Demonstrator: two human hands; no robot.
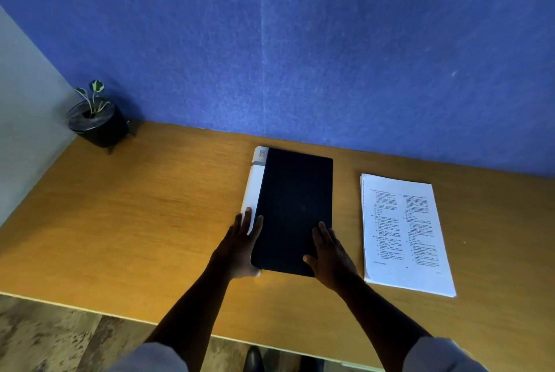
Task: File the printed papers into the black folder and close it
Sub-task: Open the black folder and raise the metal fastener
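Black folder [295,209], closed, flat on the wooden desk [150,221], a little right of centre, long side running away from the viewer. White spine [253,188] along its left edge, with a small coloured label at the far end. Far end near the blue wall panel [330,56] but not touching it; near end well back from the desk's front edge.

Just to the right, apart from the folder by a strip of bare wood: stack of printed papers [404,233], face up, two columns of text, turned slightly clockwise, edges a little uneven. Open desk beyond the stack to the right. Broad stretch of bare wood to the left of the folder, reaching to a small potted plant [96,119] in a black pot at the far left corner, against the wall. More free wood in front of folder and papers.

Left hand [240,247] at the folder's near left corner: fingers loosely spread and extended along the spine, palm against the side, thumb hidden beneath or behind the corner. Cannot tell whether gripping or only resting. Right hand [329,254] flat on the cover at the near right corner, palm down, fingers extended and slightly spread, thumb out to the left on the black surface. Nothing pinched. Grey sleeves at the bottom of the view, with patterned floor below the desk edge.
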